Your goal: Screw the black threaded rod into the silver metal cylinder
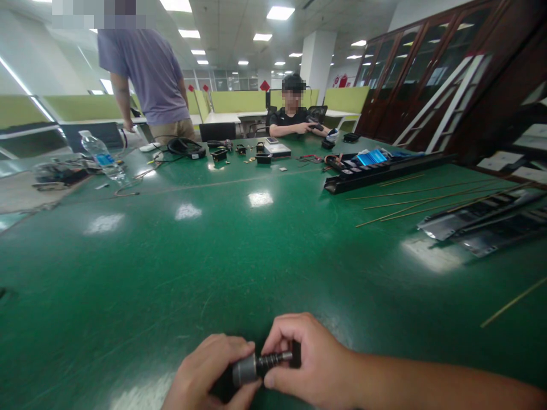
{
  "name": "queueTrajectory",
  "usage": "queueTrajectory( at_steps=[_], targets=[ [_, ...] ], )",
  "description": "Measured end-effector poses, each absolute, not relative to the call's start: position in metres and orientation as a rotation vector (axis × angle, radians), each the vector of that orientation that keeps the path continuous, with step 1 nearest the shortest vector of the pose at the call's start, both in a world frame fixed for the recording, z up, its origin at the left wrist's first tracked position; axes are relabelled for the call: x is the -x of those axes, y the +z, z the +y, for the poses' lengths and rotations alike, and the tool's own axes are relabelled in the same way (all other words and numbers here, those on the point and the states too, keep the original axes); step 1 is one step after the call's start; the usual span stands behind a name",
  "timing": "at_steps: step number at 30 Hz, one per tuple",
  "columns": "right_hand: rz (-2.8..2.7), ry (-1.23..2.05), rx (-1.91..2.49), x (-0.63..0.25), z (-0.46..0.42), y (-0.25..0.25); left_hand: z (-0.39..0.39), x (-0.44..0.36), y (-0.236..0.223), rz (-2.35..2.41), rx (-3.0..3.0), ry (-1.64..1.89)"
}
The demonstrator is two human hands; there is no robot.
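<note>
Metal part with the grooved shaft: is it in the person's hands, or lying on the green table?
In the hands: the left hand holds the metal part's wide end, and the right hand closes around its grooved shaft.

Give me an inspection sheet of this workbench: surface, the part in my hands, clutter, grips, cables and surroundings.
surface: glossy green bench top, with ceiling lights reflecting on it.
job's things: grey metal cylinder with a grooved shaft, held in both hands near the bench's near edge.
clutter: water bottle and small black parts at the far end; black trunking, thin rods and metal strips on the right.
grips: left hand wrapped around the cylinder; right hand closed around the shaft.
cables: coiled black cable; thin red and black wires.
surroundings: seated person, standing person, green desk partitions, glass-fronted wooden cabinets.
</note>
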State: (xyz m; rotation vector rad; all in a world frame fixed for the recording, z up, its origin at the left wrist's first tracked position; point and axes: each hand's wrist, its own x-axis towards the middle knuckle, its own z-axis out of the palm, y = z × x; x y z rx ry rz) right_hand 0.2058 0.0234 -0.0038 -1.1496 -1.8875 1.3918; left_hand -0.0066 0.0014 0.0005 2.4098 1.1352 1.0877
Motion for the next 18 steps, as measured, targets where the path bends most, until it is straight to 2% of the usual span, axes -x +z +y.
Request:
queueTrajectory(
  at_steps=[18],
  targets=[
    [-1.925, 1.336, 1.139, -0.2066, 0.0231, -0.0071, 0.0007, 0.0107, -0.0027, 1.125, -2.408, 1.019]
  ],
)
